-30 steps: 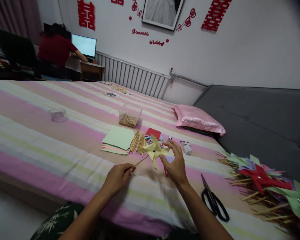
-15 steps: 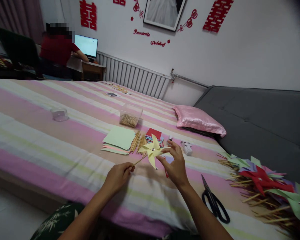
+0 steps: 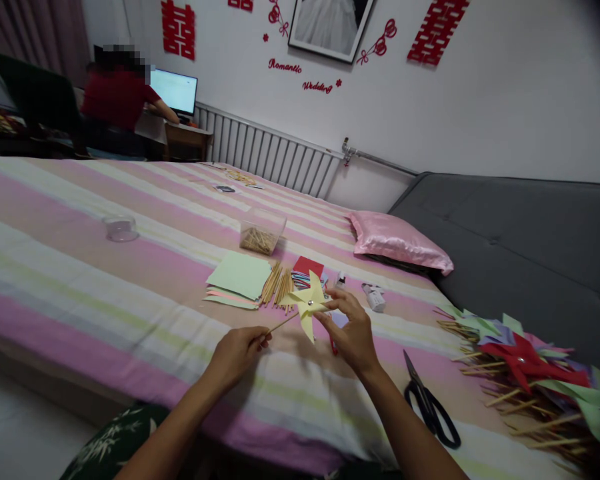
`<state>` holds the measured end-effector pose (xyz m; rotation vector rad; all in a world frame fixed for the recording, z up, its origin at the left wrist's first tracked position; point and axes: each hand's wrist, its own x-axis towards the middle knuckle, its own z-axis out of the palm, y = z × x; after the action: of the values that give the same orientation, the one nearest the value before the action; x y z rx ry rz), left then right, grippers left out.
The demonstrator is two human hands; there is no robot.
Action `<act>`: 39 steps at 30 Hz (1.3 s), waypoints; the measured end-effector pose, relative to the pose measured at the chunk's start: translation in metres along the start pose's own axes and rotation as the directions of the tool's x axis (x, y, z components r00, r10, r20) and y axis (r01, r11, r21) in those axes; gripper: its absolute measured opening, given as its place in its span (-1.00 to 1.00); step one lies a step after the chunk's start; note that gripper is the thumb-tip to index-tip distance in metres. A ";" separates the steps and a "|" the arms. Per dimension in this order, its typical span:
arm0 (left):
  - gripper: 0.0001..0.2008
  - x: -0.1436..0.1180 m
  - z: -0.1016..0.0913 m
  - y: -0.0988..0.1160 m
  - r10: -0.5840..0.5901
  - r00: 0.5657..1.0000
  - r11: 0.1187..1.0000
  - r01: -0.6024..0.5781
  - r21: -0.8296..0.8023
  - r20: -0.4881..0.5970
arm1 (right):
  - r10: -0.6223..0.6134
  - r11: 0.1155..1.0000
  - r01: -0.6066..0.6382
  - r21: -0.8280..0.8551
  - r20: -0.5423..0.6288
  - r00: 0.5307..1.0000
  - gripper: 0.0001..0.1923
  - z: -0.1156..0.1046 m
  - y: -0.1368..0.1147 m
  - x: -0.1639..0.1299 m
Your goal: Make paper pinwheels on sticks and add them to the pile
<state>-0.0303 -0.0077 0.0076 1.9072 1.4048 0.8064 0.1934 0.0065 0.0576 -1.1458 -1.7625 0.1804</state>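
- Left hand (image 3: 243,350) is pinching the stick (image 3: 283,324) of a yellow paper pinwheel (image 3: 307,303).
- Right hand (image 3: 349,330) is pinching one blade (image 3: 320,307).
- Pinwheel is sitting between both hands.

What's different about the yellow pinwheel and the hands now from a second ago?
The yellow pinwheel has turned slightly clockwise. The right hand's thumb and fingertips have drawn closer together at one of its blades; I can't tell if they pinch it. The left hand still holds the stick, and the scissors haven't moved.
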 end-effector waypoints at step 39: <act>-0.72 0.000 -0.001 0.000 -0.039 0.997 0.993 0.031 -0.113 -0.072 | 0.162 0.987 -0.163 0.017 -0.252 0.954 -0.61 0.001 -0.002 -0.002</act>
<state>-0.0311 -0.0079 0.0078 1.7795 1.4028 0.9278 0.1909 0.0044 0.0573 -1.2589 -1.4457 0.1227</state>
